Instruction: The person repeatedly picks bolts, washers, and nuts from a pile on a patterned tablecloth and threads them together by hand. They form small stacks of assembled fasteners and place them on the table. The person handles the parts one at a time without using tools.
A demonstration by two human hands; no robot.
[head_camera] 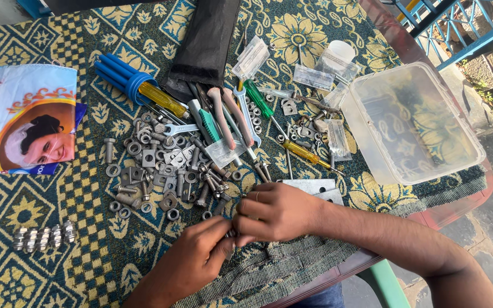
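— Patterned cloth in blue and yellow covers the whole table, so small metal parts stay put instead of rolling off. What sits nearest the camera?

— Both hands, meeting at the near edge. The left hand and right hand are pinched narrow on one small bolt between the fingertips, held up close where the threads can be seen; a ring shows on the right hand.

— And beside them?

— To the left, a row of assembled bolts lies side by side, kept apart from the loose stock. Just beyond the hands spreads the pile of nuts and washers, within easy reach.

— Farther back?

— Screwdrivers and pliers fan out from a black pouch. An empty clear plastic box stands to the right, and a printed bag lies far left.
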